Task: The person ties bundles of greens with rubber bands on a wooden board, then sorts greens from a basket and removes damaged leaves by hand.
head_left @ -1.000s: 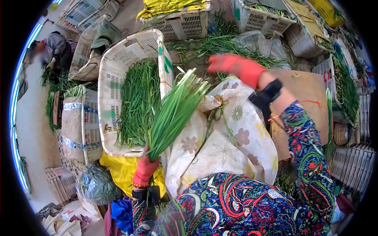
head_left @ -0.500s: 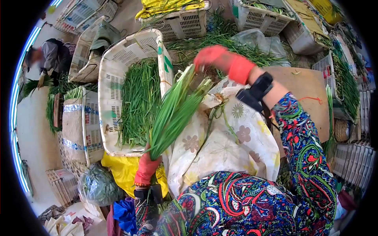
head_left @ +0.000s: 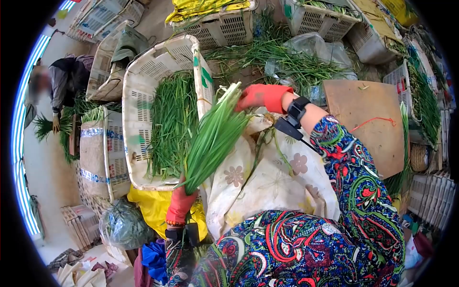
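Observation:
A bundle of long green stalks [head_left: 210, 141] slants over the right rim of a white crate [head_left: 129, 119], its pale ends pointing up. My left hand [head_left: 180, 203], in a red glove, is closed round the bundle's lower leafy end. Beside the pale ends, my right hand [head_left: 256, 97] touches the bundle; its glove is red too, and its fingertips are partly hidden behind the stalks. More green stalks [head_left: 172, 124] lie inside the crate. A stained floral cloth [head_left: 277, 182] covers my lap.
Brown board [head_left: 368, 124] at right. Loose stalks [head_left: 287, 62] and clear plastic lie on the floor ahead. Filled crates [head_left: 320, 21] stand at the back and right. A co-worker [head_left: 67, 76] bends over greens at far left. A yellow bag [head_left: 148, 208] lies below the white crate.
My right hand has come left and down to the pale ends of the bundle. My left hand keeps its hold. The co-worker's arm has moved with some greens.

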`<control>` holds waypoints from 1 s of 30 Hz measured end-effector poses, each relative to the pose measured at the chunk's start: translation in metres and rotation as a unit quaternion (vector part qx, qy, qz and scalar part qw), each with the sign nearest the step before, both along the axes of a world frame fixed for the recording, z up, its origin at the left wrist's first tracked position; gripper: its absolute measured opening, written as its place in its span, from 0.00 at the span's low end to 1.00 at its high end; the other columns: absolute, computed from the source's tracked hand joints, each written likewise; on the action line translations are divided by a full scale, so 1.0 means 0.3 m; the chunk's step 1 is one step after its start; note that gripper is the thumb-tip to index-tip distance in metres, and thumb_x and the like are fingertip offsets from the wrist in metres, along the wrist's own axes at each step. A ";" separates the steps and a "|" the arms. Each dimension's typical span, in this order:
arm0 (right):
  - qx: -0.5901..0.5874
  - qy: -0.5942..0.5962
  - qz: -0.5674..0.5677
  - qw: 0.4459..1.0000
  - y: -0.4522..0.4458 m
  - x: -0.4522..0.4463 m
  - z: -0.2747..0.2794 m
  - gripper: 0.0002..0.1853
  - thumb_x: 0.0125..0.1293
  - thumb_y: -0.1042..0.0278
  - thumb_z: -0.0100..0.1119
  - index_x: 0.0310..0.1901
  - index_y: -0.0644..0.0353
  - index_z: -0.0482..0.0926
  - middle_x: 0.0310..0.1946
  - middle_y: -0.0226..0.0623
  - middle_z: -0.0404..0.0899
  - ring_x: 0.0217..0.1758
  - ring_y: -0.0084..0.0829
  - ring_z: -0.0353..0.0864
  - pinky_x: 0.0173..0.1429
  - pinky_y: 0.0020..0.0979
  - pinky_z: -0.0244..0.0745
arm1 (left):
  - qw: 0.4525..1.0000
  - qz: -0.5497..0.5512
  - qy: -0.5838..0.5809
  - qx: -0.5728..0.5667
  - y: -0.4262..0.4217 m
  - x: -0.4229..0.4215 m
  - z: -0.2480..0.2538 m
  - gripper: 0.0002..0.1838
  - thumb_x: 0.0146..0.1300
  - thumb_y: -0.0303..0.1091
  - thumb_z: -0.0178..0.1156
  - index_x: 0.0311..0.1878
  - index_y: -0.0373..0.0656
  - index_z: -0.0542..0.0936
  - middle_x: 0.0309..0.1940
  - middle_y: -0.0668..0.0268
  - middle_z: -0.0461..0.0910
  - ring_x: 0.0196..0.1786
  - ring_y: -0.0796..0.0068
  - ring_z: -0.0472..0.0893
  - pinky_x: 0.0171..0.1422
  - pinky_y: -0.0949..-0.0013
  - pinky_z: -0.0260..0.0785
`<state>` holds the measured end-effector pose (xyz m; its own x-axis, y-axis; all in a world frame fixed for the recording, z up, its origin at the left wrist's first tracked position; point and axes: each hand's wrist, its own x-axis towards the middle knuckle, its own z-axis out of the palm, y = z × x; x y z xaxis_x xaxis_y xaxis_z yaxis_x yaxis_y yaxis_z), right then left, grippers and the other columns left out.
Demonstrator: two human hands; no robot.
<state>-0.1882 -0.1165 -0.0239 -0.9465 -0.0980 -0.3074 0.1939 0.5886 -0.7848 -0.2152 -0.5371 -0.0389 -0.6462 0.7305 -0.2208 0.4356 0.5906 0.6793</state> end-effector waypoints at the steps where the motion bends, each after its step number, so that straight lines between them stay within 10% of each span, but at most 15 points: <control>1: -0.045 -0.013 -0.013 0.999 0.006 -0.009 -0.023 0.26 0.50 0.43 0.55 0.42 0.57 0.78 0.42 0.39 0.76 0.48 0.35 0.72 0.51 0.33 0.64 | 0.998 0.038 -0.048 0.008 0.000 0.011 0.004 0.39 0.49 0.24 0.59 0.65 0.40 0.53 0.38 0.60 0.77 0.34 0.76 0.78 0.38 0.70 0.72; 7: -0.124 -0.057 -0.154 0.979 0.036 -0.054 0.103 0.18 0.57 0.49 0.51 0.32 0.54 0.83 0.27 0.35 0.77 0.34 0.28 0.74 0.43 0.30 0.67 | 0.888 0.193 -0.411 0.076 0.072 0.040 0.037 0.37 0.46 0.20 0.61 0.61 0.40 0.58 0.34 0.63 0.75 0.28 0.72 0.76 0.31 0.72 0.71; 12: -0.024 0.211 -0.247 0.946 0.171 -0.091 0.094 0.09 0.57 0.59 0.50 0.31 0.41 0.82 0.25 0.33 0.76 0.30 0.28 0.74 0.37 0.30 0.68 | 0.860 0.183 -0.465 0.102 0.191 0.042 0.134 0.39 0.45 0.19 0.62 0.61 0.40 0.56 0.32 0.62 0.75 0.25 0.72 0.75 0.26 0.73 0.68; 15: -0.311 0.209 -0.452 0.809 0.320 -0.029 0.194 0.13 0.59 0.60 0.48 0.34 0.57 0.82 0.18 0.27 0.70 0.16 0.20 0.63 0.26 0.23 0.64 | 0.856 0.209 -0.469 0.055 0.154 0.038 0.138 0.40 0.44 0.18 0.61 0.62 0.41 0.55 0.31 0.62 0.75 0.23 0.73 0.74 0.26 0.73 0.68; 23: -0.262 -0.112 -0.220 0.933 -0.038 0.153 -0.037 0.28 0.48 0.59 0.65 0.50 0.65 0.71 0.47 0.40 0.73 0.39 0.28 0.75 0.40 0.27 0.72 | 0.857 0.194 -0.468 0.092 0.136 0.073 0.065 0.27 0.44 0.20 0.61 0.50 0.42 0.66 0.32 0.65 0.75 0.22 0.75 0.72 0.26 0.74 0.67; 26: -0.238 0.059 -0.199 0.949 -0.233 0.169 -0.049 0.24 0.58 0.49 0.51 0.50 0.56 0.72 0.42 0.41 0.77 0.37 0.32 0.76 0.43 0.32 0.71 | 0.860 0.211 -0.457 0.087 0.175 0.091 0.119 0.22 0.42 0.19 0.59 0.45 0.41 0.69 0.32 0.64 0.73 0.22 0.75 0.72 0.26 0.74 0.66; 28: -0.194 -0.109 -0.136 0.965 -0.250 0.152 0.012 0.21 0.60 0.51 0.46 0.47 0.58 0.73 0.37 0.42 0.78 0.38 0.36 0.77 0.44 0.35 0.70 | 0.865 0.198 -0.452 0.090 0.176 0.085 0.118 0.23 0.42 0.19 0.59 0.45 0.41 0.69 0.32 0.65 0.73 0.22 0.75 0.72 0.26 0.74 0.67; 29: -0.021 0.221 -0.046 0.974 -0.304 0.153 -0.225 0.17 0.60 0.54 0.45 0.42 0.57 0.74 0.32 0.45 0.77 0.37 0.41 0.76 0.44 0.36 0.69 | 0.867 0.193 -0.450 0.095 0.175 0.085 0.117 0.23 0.42 0.19 0.59 0.45 0.41 0.69 0.32 0.65 0.73 0.22 0.75 0.72 0.26 0.74 0.67; 30: -0.070 0.168 -0.040 0.982 -0.332 0.166 -0.201 0.16 0.59 0.54 0.45 0.41 0.55 0.74 0.32 0.44 0.77 0.37 0.41 0.76 0.43 0.36 0.69 | 0.864 0.198 -0.451 0.099 0.176 0.088 0.121 0.23 0.42 0.19 0.60 0.45 0.41 0.69 0.32 0.65 0.74 0.22 0.75 0.72 0.26 0.74 0.67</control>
